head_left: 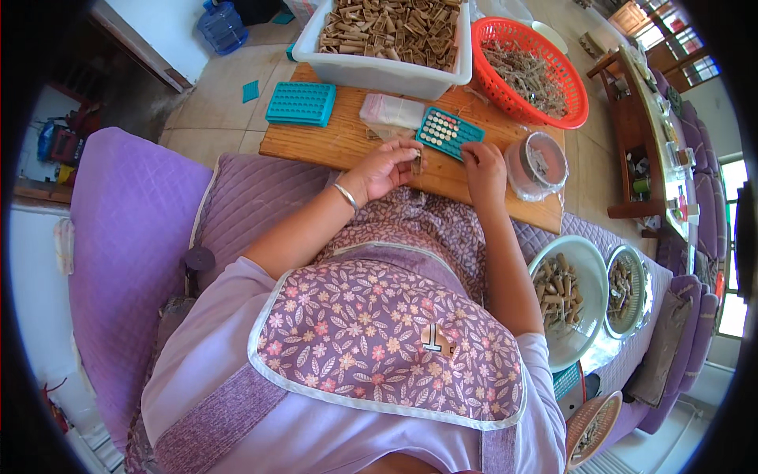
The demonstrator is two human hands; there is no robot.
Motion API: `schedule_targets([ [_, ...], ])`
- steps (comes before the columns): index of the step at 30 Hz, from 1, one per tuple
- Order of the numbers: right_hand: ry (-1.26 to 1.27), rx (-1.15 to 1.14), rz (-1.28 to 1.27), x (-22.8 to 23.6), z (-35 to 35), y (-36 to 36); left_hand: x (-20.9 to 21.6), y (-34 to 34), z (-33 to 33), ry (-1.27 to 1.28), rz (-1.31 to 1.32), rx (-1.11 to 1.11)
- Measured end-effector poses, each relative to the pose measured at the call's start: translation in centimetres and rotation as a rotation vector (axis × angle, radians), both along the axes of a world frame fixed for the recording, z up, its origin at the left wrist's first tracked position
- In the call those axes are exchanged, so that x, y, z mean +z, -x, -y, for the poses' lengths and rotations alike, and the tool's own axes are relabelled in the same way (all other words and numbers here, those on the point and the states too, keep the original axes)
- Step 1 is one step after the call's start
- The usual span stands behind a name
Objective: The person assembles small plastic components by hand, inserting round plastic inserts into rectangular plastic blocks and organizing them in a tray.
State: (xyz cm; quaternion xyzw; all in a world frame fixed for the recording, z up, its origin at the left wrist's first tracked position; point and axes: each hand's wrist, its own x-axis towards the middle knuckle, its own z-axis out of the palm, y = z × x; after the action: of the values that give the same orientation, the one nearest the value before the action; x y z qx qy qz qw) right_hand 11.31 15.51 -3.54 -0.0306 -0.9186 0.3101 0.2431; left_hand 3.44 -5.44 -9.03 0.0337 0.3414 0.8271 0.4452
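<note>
My left hand pinches a small brown tube-like piece between thumb and fingertips, just off the near edge of the low wooden table. To its right, my right hand is closed at the fingertips beside the near right corner of a teal tray. What those fingers hold, if anything, is too small to make out. Rows of small whitish round pieces fill the left part of this tray. Behind my left hand lies a clear plastic packet with pale contents.
A stack of teal trays sits at the table's left. Behind are a white bin of brown pieces and a red basket. A clear round tub stands right of my right hand. A pale green basin is farther right.
</note>
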Motion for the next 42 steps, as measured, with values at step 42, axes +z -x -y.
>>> schedule_targets([
  [42,1.381,0.175,0.548,-0.2,2.1,0.2,3.3,-2.6,-1.7,0.180,-0.143,0.064],
])
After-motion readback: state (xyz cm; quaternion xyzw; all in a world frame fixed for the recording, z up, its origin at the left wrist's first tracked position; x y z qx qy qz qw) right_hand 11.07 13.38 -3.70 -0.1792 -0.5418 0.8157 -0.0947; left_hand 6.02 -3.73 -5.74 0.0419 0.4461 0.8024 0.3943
